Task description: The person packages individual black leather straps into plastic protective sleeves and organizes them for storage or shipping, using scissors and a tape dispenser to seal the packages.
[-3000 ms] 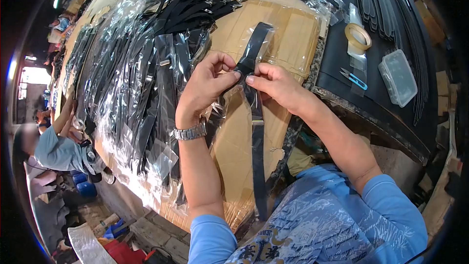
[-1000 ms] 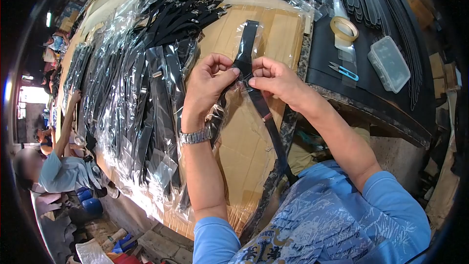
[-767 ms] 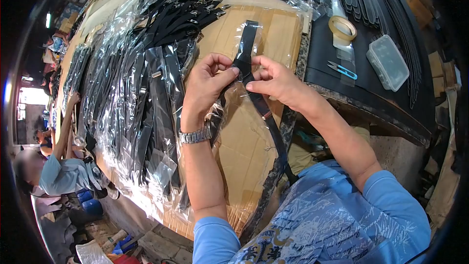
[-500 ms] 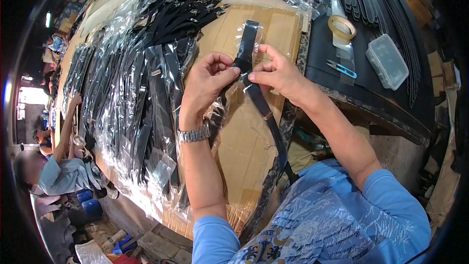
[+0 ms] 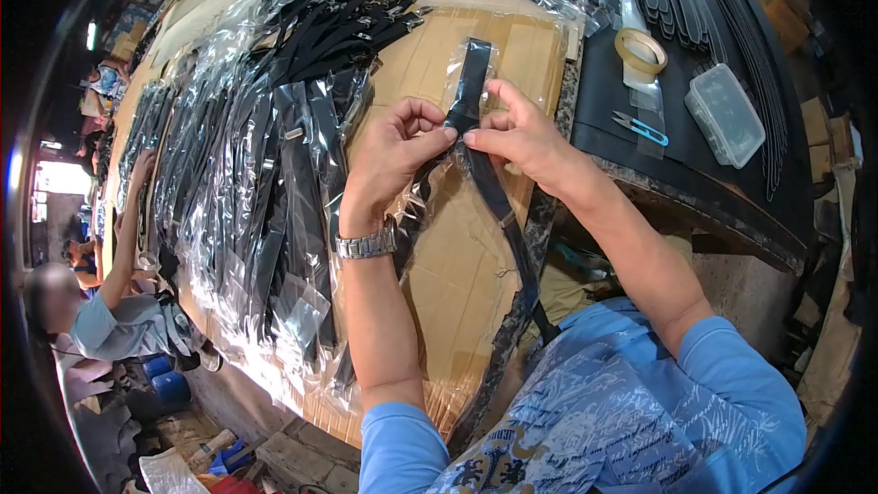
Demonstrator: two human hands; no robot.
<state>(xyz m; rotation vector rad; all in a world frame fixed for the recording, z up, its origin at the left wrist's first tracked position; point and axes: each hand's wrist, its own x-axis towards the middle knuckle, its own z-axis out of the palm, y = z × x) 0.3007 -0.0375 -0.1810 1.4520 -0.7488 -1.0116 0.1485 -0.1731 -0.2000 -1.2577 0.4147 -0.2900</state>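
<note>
The left hand [image 5: 395, 154] and right hand [image 5: 518, 135] each close a fingertip grip on a black strap [image 5: 485, 174] and its clear plastic sleeve [image 5: 462, 73], held just above the cardboard-covered desk [image 5: 530, 46]. Working the sleeve along well likely calls for keeping the flat, flexible strap straight while the thin, crinkly, glossy film slides without bunching. Bagged straps [image 5: 274, 155] lie piled just beside the left hand.

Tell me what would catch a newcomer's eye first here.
First, the left hand and right hand at centre, pinching a black strap in a clear plastic sleeve over brown cardboard. Then the glossy heap of bagged straps spread to the left, and the tape roll upper right.
</note>
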